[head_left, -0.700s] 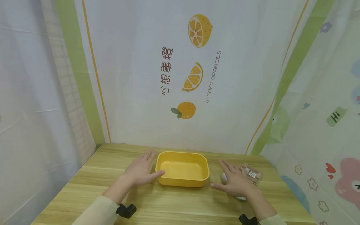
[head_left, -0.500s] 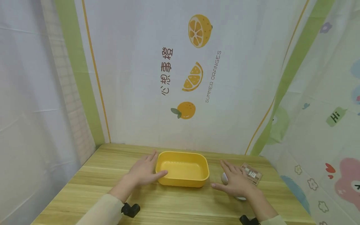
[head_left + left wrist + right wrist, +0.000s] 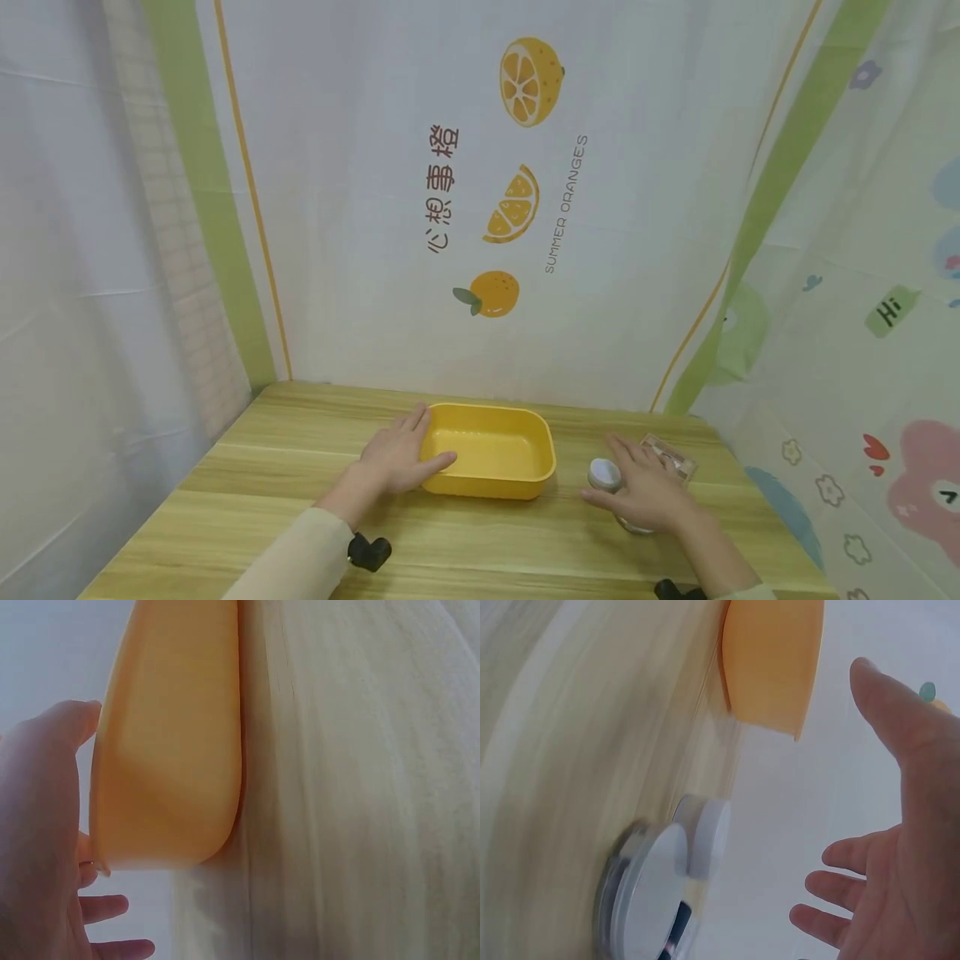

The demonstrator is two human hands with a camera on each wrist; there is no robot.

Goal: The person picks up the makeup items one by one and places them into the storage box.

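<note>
Head view: left hand (image 3: pixel 393 460) lies relaxed, fingers extended, at the yellow rectangular tub (image 3: pixel 491 487); right hand (image 3: pixel 648 493) spreads, ungrasping, beside a round white-lidded jar (image 3: pixel 603 474).

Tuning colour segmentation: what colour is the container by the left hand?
The container is yellow, best seen in the head view.

Tub (image 3: pixel 487 487) is plain yellow, jar (image 3: pixel 603 472) white on top, bench (image 3: pixel 480 550) yellowish woodgrain, curtain (image 3: pixel 360 250) white with orange fruit prints, green stripes.

Fruit-print curtain (image 3: pixel 360 283); wood-grain table (image 3: pixel 480 546) in front
</note>
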